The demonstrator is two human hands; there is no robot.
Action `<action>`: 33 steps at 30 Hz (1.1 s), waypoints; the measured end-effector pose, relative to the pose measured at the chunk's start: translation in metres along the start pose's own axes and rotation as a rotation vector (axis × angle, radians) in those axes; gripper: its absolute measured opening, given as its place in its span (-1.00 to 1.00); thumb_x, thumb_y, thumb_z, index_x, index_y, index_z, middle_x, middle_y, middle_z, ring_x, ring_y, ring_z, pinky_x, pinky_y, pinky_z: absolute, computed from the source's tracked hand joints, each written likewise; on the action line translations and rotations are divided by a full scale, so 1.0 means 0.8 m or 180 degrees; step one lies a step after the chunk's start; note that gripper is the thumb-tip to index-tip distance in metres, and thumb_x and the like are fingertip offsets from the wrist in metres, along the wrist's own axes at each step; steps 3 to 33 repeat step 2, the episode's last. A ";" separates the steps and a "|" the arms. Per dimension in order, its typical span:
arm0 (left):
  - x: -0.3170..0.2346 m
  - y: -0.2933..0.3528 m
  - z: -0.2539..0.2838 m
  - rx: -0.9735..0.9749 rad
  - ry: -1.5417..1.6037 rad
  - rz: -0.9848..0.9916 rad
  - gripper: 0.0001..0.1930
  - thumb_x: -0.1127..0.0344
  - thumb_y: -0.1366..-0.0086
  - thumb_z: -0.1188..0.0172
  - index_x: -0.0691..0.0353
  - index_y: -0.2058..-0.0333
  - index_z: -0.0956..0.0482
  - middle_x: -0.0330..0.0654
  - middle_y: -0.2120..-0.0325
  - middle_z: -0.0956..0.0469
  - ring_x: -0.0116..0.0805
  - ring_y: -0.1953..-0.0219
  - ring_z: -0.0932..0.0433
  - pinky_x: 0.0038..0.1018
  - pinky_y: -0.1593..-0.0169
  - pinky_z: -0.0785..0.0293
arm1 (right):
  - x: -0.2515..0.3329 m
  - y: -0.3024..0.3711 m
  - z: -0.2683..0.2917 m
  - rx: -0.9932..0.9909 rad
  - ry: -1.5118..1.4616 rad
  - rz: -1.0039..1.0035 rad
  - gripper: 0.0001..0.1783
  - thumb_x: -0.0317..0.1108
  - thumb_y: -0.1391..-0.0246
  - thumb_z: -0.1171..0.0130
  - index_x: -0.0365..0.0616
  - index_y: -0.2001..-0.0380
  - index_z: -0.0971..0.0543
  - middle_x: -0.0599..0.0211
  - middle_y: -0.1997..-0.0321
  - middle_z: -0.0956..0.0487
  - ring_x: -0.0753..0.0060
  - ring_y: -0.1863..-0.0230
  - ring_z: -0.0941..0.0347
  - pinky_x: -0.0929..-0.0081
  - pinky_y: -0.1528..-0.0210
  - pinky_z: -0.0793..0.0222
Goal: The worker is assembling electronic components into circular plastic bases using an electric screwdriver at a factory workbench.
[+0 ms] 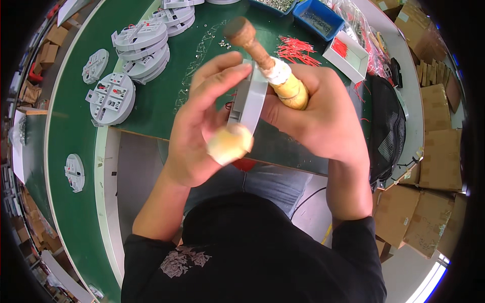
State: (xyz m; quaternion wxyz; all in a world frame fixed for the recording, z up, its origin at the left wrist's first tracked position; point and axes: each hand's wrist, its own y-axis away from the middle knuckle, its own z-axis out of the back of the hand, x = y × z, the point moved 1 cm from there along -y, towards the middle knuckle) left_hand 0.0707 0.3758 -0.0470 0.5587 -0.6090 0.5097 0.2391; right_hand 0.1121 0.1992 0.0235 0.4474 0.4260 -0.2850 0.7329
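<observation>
Above the near edge of the table I hold a grey plastic part (255, 96), its light rim turned edge-on toward me. My left hand (194, 121) grips it, fingers at the top and thumb below. A blurred pale yellow covering wraps the left thumb tip. My right hand (323, 108) is closed around a brown, knob-ended wooden handle (254, 48) that points up and left across the part. White and yellow wrapping (290, 86) shows between handle and hand; I cannot tell whether it covers tool or finger. The tool's working end is hidden.
Stacked grey round plastic bases (144, 50) and single ones (113, 98) stand at left. Red wires (298, 50) lie at the back, near a blue bin (318, 20) and a white box (348, 58). A black mesh bag (388, 131) and cartons (439, 159) are on the right.
</observation>
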 end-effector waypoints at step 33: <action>0.003 -0.001 0.020 -0.0098 0.0310 0.0621 -0.13 0.07 -0.20 -0.37 0.27 -0.38 -0.17 -0.06 -0.44 0.08 -0.20 -0.46 0.03 -0.26 -0.43 0.07 | 0.009 0.000 0.004 0.0113 0.0018 -0.0195 -0.82 -0.34 -0.04 -0.33 -0.24 0.36 -0.64 0.33 0.57 -0.56 0.43 0.54 -0.44 0.42 0.38 -0.42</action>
